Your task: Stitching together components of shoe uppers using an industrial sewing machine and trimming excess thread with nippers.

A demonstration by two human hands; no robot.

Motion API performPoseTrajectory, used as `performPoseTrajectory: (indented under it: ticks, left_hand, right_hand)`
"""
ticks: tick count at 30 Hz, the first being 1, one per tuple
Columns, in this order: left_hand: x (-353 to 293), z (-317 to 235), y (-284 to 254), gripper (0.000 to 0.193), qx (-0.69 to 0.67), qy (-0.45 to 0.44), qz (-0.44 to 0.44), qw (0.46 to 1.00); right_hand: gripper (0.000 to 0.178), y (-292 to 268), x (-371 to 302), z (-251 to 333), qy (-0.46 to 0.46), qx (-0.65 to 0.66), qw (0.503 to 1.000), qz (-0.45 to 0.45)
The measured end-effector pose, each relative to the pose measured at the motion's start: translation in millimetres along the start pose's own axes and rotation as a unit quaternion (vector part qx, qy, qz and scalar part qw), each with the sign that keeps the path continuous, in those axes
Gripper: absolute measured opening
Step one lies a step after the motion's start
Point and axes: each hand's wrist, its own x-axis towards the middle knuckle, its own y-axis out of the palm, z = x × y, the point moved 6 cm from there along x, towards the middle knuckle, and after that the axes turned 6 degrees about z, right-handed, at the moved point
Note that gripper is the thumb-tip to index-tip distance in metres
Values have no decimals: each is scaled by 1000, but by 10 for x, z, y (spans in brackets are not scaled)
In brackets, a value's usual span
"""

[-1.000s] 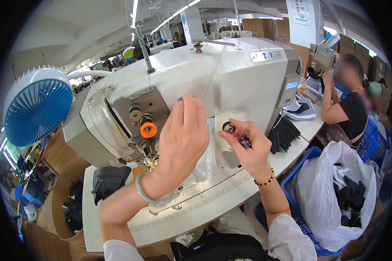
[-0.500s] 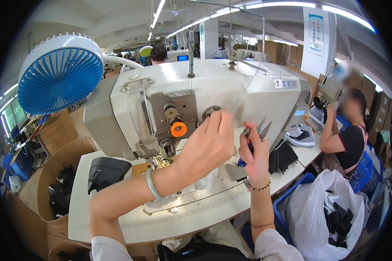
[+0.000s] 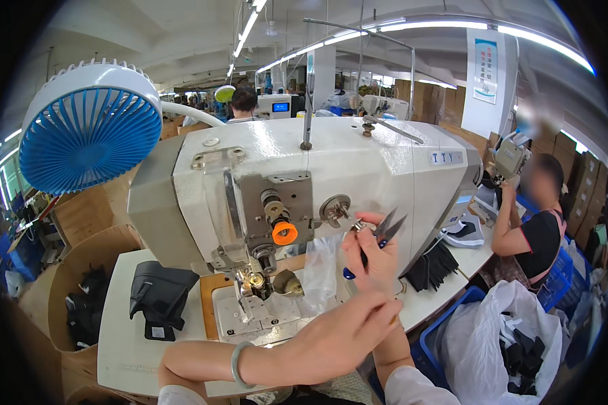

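Note:
In my right hand (image 3: 371, 256), scissors (image 3: 390, 229) with dark blue handles point their open blades up and to the right. Thumb and fingers of that hand also pinch a small shiny metal part (image 3: 359, 225), perhaps a bobbin or its case, just right of the round metal winder (image 3: 335, 210) on the sewing machine (image 3: 378, 162). My left hand (image 3: 344, 331) is lower, crossing in front of my right wrist with its fingers curled together. Whether it holds a thread I cannot make out. An orange tension knob (image 3: 284, 233) sits left of the winder, above the needle area (image 3: 255, 280).
Black pieces (image 3: 159, 290) lie left on the white table (image 3: 125, 337); more black strips (image 3: 432, 266) lie right. A fan (image 3: 91, 128) hangs upper left. A cardboard box (image 3: 54, 297) stands left, a white bag (image 3: 479, 324) right. A co-worker (image 3: 540, 223) sits at right.
My left hand has dropped from before the machine to across my right wrist. My right hand, still holding the scissors, has shifted left and down toward the winder. The view has tilted upward slightly.

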Motion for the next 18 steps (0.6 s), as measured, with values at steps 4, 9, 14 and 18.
performPoseTrajectory:
  ticks: [4, 9, 14, 18]
  left_hand:
    - [-126, 152, -81, 30, -167, -14, -83, 982]
    - [-296, 341, -53, 33, -418, -101, -140, 892]
    - [-387, 458, 8, 32, -454, -131, -188, 861]
    - [-425, 470, 10, 30, -462, -146, -206, 850]
  right_hand:
    - [21, 208, 64, 29, -2, 29, 999, 17]
    - [19, 321, -55, 4, -14, -42, 997, -69]
    - [21, 419, -77, -174, 28, -15, 994, -106]
    - [28, 396, -109, -269, 71, -15, 987, -140]
